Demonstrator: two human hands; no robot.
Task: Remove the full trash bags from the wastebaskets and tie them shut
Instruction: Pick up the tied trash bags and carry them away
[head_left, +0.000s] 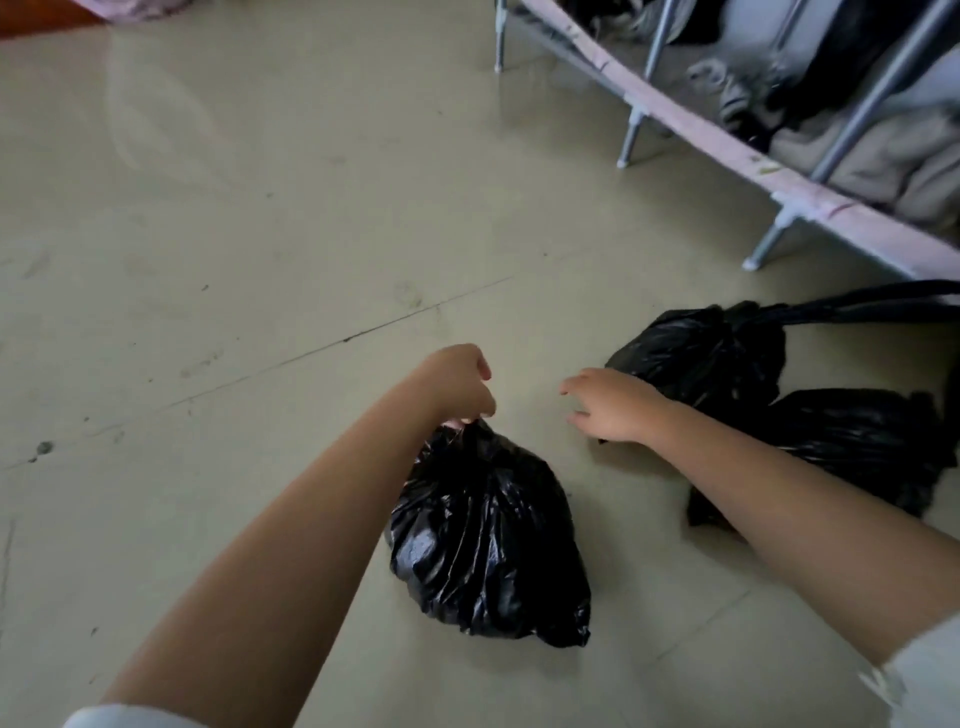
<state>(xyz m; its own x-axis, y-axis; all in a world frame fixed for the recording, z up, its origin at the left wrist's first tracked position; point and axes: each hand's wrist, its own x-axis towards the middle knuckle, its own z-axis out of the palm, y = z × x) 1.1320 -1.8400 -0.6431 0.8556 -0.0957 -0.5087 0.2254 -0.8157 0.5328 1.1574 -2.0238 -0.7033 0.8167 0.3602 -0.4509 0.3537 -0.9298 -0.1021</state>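
Three black trash bags (488, 535) lie on the floor (234, 234), seemingly near done: left hand (460, 384) grips one's gathered neck, right hand (610, 405) hovers loosely spread, holding nothing.

Floor layout: three bags, rack to the rear right.

Nearest bag (488, 540) sits on the floor (234, 234) at centre, its gathered neck up under the left hand (460, 384). Right hand (613, 405) is right of that neck, apart from it. Second bag (701, 358) lies further back and right; third bag (857, 447) just right of it, behind the right forearm. Rack (727, 140) stands behind them, clothes (872, 156) piled on it.
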